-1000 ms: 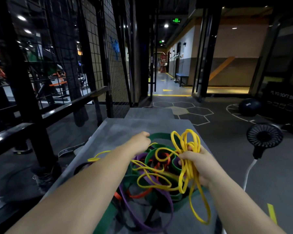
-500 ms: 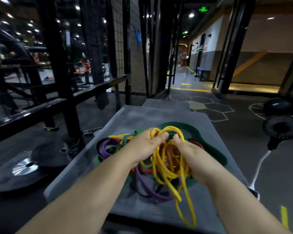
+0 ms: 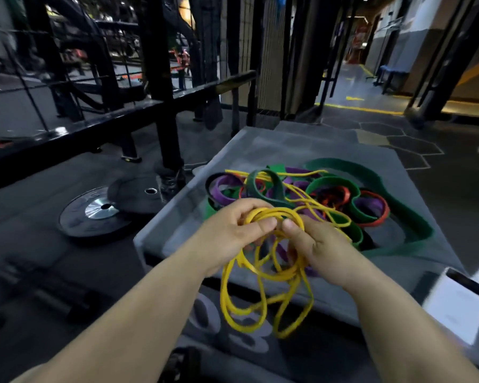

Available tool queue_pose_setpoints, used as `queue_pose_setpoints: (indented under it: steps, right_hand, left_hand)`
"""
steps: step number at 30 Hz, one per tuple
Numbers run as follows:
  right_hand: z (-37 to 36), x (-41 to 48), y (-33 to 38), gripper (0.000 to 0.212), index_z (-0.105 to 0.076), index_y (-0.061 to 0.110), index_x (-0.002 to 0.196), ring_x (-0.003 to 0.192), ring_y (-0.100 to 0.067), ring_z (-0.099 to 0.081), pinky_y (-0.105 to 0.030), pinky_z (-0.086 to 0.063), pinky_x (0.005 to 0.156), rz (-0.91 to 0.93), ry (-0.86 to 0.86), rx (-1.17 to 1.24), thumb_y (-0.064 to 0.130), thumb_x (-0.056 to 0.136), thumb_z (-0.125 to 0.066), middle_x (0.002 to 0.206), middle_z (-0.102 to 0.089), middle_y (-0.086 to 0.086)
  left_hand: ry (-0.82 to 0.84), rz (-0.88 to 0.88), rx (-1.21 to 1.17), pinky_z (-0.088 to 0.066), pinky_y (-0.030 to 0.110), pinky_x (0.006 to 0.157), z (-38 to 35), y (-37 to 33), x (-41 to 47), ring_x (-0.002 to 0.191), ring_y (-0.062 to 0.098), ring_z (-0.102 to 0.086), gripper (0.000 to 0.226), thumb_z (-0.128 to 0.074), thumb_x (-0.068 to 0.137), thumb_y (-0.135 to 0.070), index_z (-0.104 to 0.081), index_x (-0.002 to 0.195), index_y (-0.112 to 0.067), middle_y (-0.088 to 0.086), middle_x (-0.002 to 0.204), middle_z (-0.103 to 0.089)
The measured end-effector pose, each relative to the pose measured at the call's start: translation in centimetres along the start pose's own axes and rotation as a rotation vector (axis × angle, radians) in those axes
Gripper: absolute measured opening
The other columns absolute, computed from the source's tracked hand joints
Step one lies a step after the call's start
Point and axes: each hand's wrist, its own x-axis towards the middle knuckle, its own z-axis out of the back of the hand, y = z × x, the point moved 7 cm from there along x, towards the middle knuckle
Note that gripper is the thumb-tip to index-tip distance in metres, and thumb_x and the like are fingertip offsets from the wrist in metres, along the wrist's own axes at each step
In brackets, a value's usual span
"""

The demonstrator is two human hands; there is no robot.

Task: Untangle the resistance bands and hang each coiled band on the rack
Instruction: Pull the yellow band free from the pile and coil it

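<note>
**A:** Head camera: how are the fingers set?

**B:** Both sets are curled. The yellow band [image 3: 274,212] is pinched at its coiled top by the left hand [image 3: 233,232] and the right hand [image 3: 322,247], thumbs close together.

**A:** Where is the band found?

**B:** Its loops are hung below the hands, over the grey box's [image 3: 260,150] near edge. Strands are seen running back into the tangled pile [image 3: 329,193] on top.

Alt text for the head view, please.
Left hand and right hand grip a yellow band whose loops hang past the near edge of a grey box. Behind lies a tangle of green, purple and red bands; weight plates sit left.
</note>
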Motion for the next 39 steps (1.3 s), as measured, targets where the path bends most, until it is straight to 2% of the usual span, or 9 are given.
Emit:
queue_pose_setpoints:
  steps: [7,11,14,17,22,26,30,34,39]
  right_hand:
    - [-0.2,-1.4,-0.3,0.04,-0.045,0.02,0.087,0.062,-0.015,-0.054,-0.041,-0.043,0.063,0.006,-0.001,-0.095,0.057,0.095,-0.031,0.069,-0.054,-0.003]
    - [1.1,-3.8,-1.3,0.043,-0.039,0.03,0.08,0.061,-0.008,-0.053,-0.031,-0.042,0.059,-0.167,-0.033,-0.222,0.069,0.083,-0.022,0.065,-0.056,0.013]
    - [1.9,-6.2,-2.6,0.05,-0.039,0.033,0.094,0.078,-0.012,-0.054,-0.038,-0.046,0.073,-0.23,-0.07,-0.432,0.072,0.084,-0.009,0.079,-0.053,0.008]
    - [2.5,-7.8,-3.1,0.049,-0.041,0.046,0.107,0.097,-0.013,-0.047,-0.033,-0.042,0.084,-0.143,-0.137,-0.52,0.076,0.087,-0.007,0.099,-0.043,0.013]
    - [2.7,-8.6,-2.2,0.031,-0.046,0.057,0.087,0.092,-0.004,-0.051,-0.025,-0.041,0.078,-0.038,-0.109,-0.339,0.072,0.088,-0.019,0.098,-0.047,0.02]
    - [2.1,-8.5,-1.5,0.044,-0.049,0.037,0.091,0.071,-0.009,-0.056,-0.036,-0.046,0.064,-0.008,0.02,-0.278,0.068,0.094,-0.018,0.077,-0.059,0.013]
    - [1.4,-8.3,-1.4,0.055,-0.058,0.031,0.094,0.073,-0.009,-0.056,-0.039,-0.048,0.069,0.008,0.062,-0.355,0.068,0.09,-0.016,0.076,-0.063,0.003]
    - [1.3,-8.3,-1.7,0.047,-0.06,0.025,0.075,0.071,-0.009,-0.055,-0.029,-0.046,0.07,0.023,-0.047,0.002,0.061,0.09,-0.034,0.072,-0.058,0.004]
    - [1.2,-8.1,-1.9,0.04,-0.059,0.021,0.06,0.053,-0.015,-0.044,-0.024,-0.039,0.054,-0.071,-0.103,0.539,0.041,0.092,-0.043,0.054,-0.047,0.001]
  left_hand:
    - [0.177,-0.013,-0.088,-0.05,0.022,0.066,-1.4,1.8,0.5,0.077,0.007,-0.06,0.015,-0.06,0.095,-0.02,-0.067,0.103,-0.031,0.004,0.093,-0.066]
    - [0.333,0.037,-0.056,-0.047,0.026,0.072,-4.5,2.3,1.3,0.075,0.01,-0.058,0.023,-0.06,0.095,-0.021,-0.064,0.11,-0.038,0.002,0.083,-0.061]
    - [0.409,0.017,0.026,-0.052,0.035,0.076,-6.5,1.6,1.4,0.077,0.022,-0.062,0.019,-0.062,0.094,-0.02,-0.066,0.106,-0.034,0.014,0.086,-0.063]
    - [0.46,0.001,0.18,-0.047,0.031,0.065,-7.6,1.3,0.6,0.065,0.013,-0.057,0.007,-0.067,0.09,-0.024,-0.069,0.095,-0.029,0.001,0.075,-0.061]
    - [0.503,0.003,0.366,-0.045,0.022,0.054,-7.9,0.3,-1.9,0.051,0.004,-0.056,0.003,-0.066,0.09,-0.023,-0.067,0.087,-0.021,-0.006,0.059,-0.059]
    - [0.449,0.076,0.335,-0.051,0.028,0.058,-6.6,-0.3,-4.3,0.055,0.012,-0.064,0.01,-0.053,0.097,-0.026,-0.062,0.093,-0.022,-0.007,0.061,-0.059]
    - [0.416,0.035,0.674,-0.051,0.038,0.069,-5.7,0.0,-5.1,0.065,0.012,-0.062,0.021,-0.046,0.098,-0.043,-0.054,0.085,-0.028,-0.008,0.07,-0.067]
    - [0.386,0.006,0.833,-0.049,0.049,0.075,-6.3,1.6,-4.3,0.074,0.017,-0.055,0.029,-0.045,0.096,-0.052,-0.049,0.076,-0.03,0.0,0.08,-0.052]
    - [0.375,-0.021,0.751,-0.044,0.037,0.094,-7.2,2.9,-2.3,0.1,0.012,-0.051,0.019,-0.058,0.091,-0.046,-0.06,0.083,-0.029,-0.009,0.109,-0.041]
